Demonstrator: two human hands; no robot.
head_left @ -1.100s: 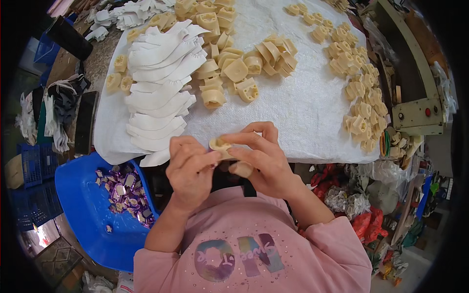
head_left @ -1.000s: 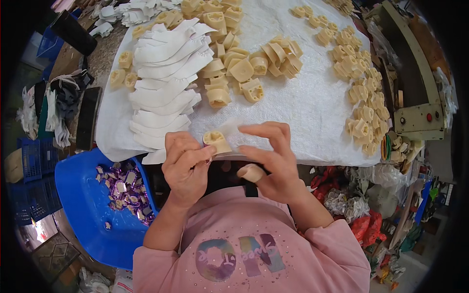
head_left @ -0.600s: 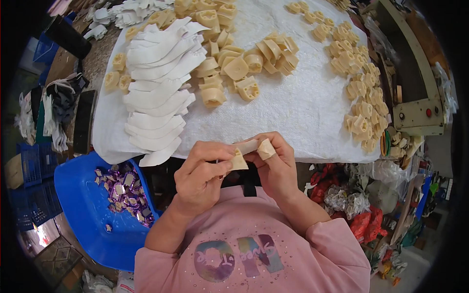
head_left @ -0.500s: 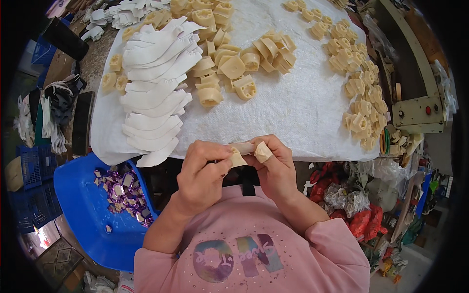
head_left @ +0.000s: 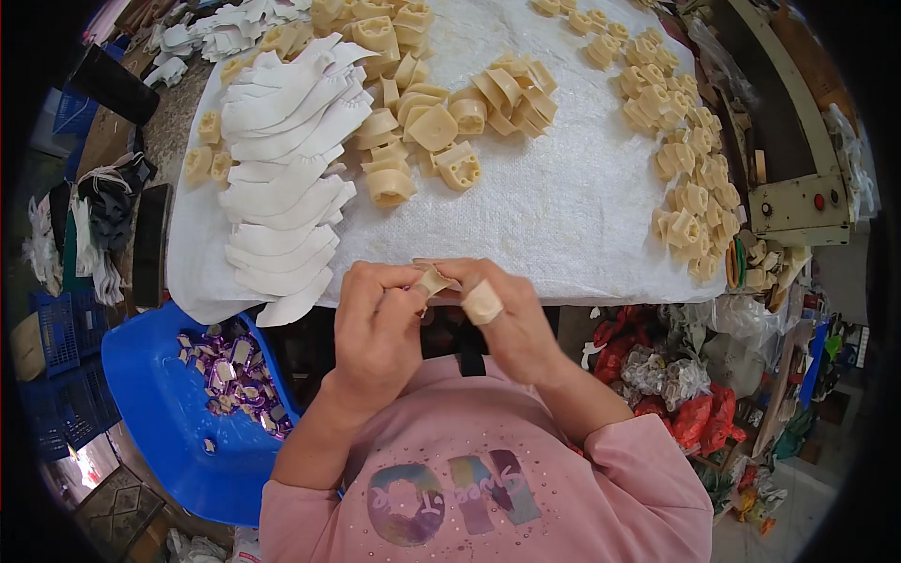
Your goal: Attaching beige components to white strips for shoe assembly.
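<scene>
Just off the near edge of the table, my hands meet around a small beige piece (head_left: 435,280) that looks like a moulded shoe heel. Its curved face shows between my fingers; the rest is hidden. My left hand (head_left: 374,319) pinches its left side with thumb and fingertips. My right hand (head_left: 514,324) is closed on the other side, and a beige wrap (head_left: 482,303) covers its thumb. Overlapping white cut pieces (head_left: 282,192) lie in a row ahead of my left hand. Behind and right of them is a pile of beige moulded heels (head_left: 432,127).
White woven sheeting (head_left: 554,225) covers the table. More beige heels (head_left: 690,155) line its right side. At the lower left, a blue tub (head_left: 178,450) holds shiny purple pieces (head_left: 230,371). A dark phone-like slab (head_left: 152,244) lies left; a machine frame (head_left: 798,202) stands right.
Both hands have shifted slightly left with the beige piece, which has turned so its curved face shows. The pale strip seen between the hands earlier is now largely hidden. The view has shifted slightly.
</scene>
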